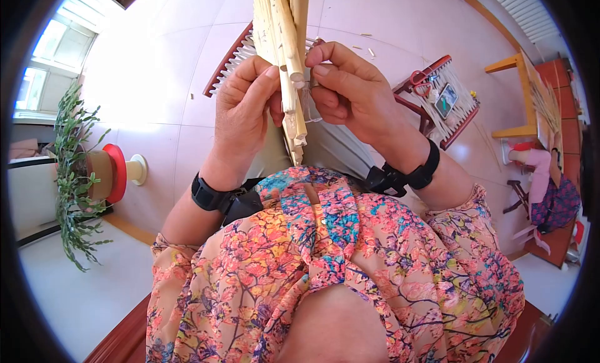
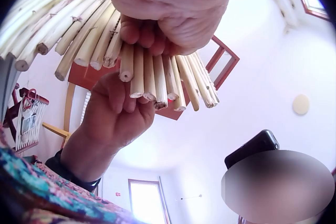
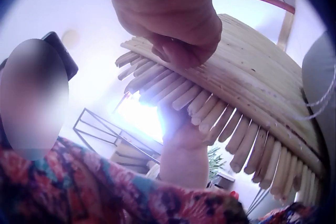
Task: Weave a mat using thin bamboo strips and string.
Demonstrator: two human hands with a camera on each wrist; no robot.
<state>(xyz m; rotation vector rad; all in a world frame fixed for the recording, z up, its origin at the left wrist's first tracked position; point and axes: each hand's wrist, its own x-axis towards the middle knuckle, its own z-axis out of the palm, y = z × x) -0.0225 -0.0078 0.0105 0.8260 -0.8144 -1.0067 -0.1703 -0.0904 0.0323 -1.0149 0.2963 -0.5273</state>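
Observation:
A mat of pale plant stalks (image 1: 272, 28), laid side by side in layers, stands edge-on before my chest. Its cut stalk ends (image 2: 149, 90) show in a row in the left wrist view. My left hand (image 1: 244, 106) grips the near edge, thumb outside and fingers curled behind the stalks. At the opposite face is my right hand (image 1: 356, 91), its fingers bent and fingertips right at the stalks; I cannot tell whether they pinch something. White thread (image 3: 320, 104) loops beside the mat in the right wrist view.
Below the mat stands a red-framed stool (image 1: 229, 61) with white cords. A second corded stool (image 1: 462, 103) at right carries red-handled scissors (image 1: 422, 86) and a phone (image 1: 446, 100). Stalk bits (image 1: 372, 52) lie on the floor. Farther right is another person (image 1: 553, 203); a plant (image 1: 75, 169) stands left.

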